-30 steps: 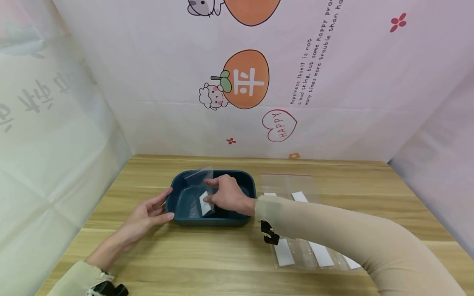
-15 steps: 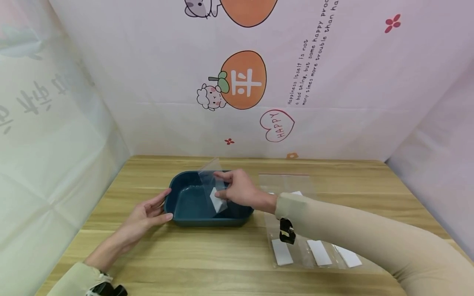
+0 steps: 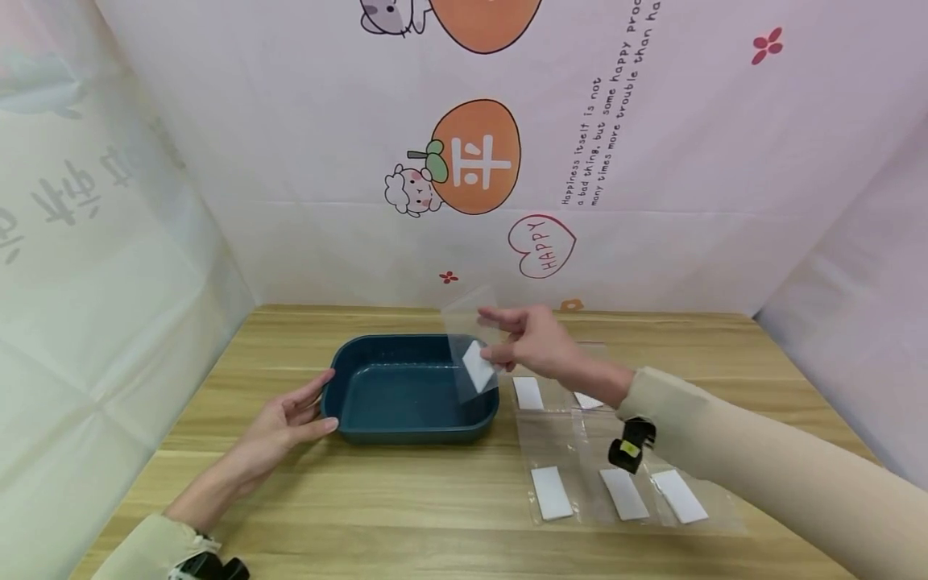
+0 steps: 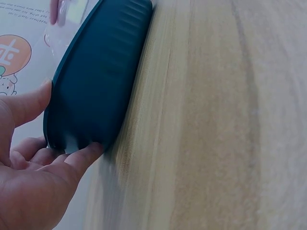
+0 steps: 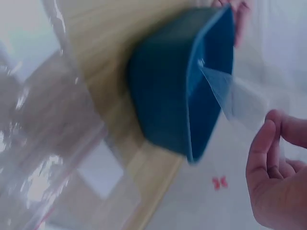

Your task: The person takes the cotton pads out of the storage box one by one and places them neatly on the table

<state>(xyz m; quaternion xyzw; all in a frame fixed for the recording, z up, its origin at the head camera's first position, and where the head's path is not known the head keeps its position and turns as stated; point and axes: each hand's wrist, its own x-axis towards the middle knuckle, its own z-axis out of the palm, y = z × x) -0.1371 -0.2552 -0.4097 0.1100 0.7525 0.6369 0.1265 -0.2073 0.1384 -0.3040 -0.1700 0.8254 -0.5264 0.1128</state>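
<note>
A dark teal rectangular plastic tub stands on the wooden table. My left hand holds its left end, thumb and fingers spread around the corner; in the left wrist view the thumb lies at the rim of the tub and the fingertips reach its underside. Over the tub's right end, my right hand pinches a small clear plastic bag with a white rectangular piece inside. The right wrist view shows thumb and index finger meeting on the bag, whose lower corner overlaps the tub's opening.
Several clear bags with white pieces lie on the table to the right, one white piece near the front and another behind it, partly under the right forearm. A printed white curtain hangs behind the table's back edge.
My right hand has lifted the bag up from inside the tub and carried it to the right, toward the other bags. The left hand keeps its hold on the tub.
</note>
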